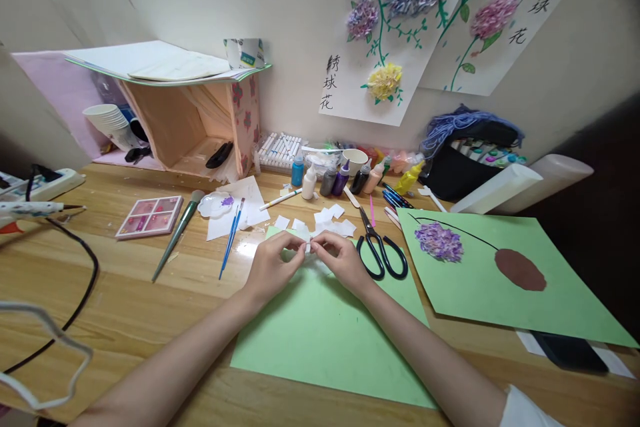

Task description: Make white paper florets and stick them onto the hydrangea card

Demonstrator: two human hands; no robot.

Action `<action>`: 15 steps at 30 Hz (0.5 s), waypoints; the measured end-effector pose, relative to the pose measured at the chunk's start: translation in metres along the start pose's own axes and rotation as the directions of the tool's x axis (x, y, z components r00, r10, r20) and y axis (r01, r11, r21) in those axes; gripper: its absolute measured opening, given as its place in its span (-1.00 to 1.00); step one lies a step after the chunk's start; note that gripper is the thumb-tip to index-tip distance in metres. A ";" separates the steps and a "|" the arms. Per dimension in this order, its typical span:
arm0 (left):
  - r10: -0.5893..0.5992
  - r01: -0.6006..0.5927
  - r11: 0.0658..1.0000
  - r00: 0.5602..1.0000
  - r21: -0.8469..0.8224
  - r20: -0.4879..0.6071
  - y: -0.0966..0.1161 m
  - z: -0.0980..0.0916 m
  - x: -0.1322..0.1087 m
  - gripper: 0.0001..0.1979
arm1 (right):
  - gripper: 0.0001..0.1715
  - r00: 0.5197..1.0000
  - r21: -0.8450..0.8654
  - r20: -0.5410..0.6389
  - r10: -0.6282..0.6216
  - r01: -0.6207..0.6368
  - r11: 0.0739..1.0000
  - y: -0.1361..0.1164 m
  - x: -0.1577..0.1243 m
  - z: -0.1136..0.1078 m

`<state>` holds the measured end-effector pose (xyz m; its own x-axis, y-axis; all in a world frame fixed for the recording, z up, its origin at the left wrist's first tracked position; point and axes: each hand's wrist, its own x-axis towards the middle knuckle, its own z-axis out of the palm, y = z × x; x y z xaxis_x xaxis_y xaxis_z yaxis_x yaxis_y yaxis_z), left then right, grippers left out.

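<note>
Both my hands meet over the far edge of a green sheet of paper (330,333). My left hand (275,263) and my right hand (343,261) pinch a small piece of white paper (307,248) between thumbs and fingers. Just beyond my fingertips lie several loose white paper squares (330,219). Black-handled scissors (381,247) rest to the right of my right hand, partly on the green sheet, blades pointing away.
At right, another green sheet (475,300) carries a purple paper flower (439,242) and a brown oval (520,269). Paint bottles (341,179) line the back. Left are blue brushes (231,240), a large brush (175,240), a pink palette box (150,217) and a black cable (90,280).
</note>
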<state>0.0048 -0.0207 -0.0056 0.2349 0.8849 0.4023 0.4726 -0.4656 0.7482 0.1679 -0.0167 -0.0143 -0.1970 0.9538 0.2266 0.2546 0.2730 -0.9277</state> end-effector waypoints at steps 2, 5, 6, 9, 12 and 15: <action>0.012 -0.012 1.000 1.000 0.011 0.009 0.000 0.000 -0.001 -0.90 | -0.81 1.000 0.000 0.004 0.007 -0.007 1.000 0.000 0.000 0.000; 0.018 -0.019 1.000 1.000 0.023 0.018 0.001 -0.001 -0.001 -0.90 | -0.80 1.000 -0.009 0.006 0.000 0.000 1.000 0.000 -0.001 -0.001; 0.017 -0.018 1.000 1.000 0.025 0.020 0.002 -0.001 -0.002 -0.90 | -0.79 1.000 -0.011 0.007 -0.005 0.005 1.000 0.000 -0.001 -0.001; 0.018 -0.019 0.999 1.000 0.029 0.020 0.002 0.000 -0.002 -0.90 | -0.79 1.000 -0.014 0.015 -0.019 0.019 1.000 -0.002 -0.001 -0.001; 0.023 -0.024 0.999 0.999 0.030 0.024 0.002 0.000 -0.002 -0.89 | -0.80 1.000 -0.016 0.017 -0.023 0.024 1.000 -0.003 -0.001 -0.001; 0.019 -0.019 0.999 0.999 0.030 0.026 0.002 0.000 -0.002 -0.89 | -0.81 0.999 -0.021 0.018 -0.032 0.033 0.999 -0.003 -0.001 -0.001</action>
<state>0.0056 -0.0231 -0.0047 0.2658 0.8761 0.4022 0.4935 -0.4820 0.7239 0.1686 -0.0182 -0.0117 -0.2227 0.9420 0.2511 0.2680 0.3068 -0.9133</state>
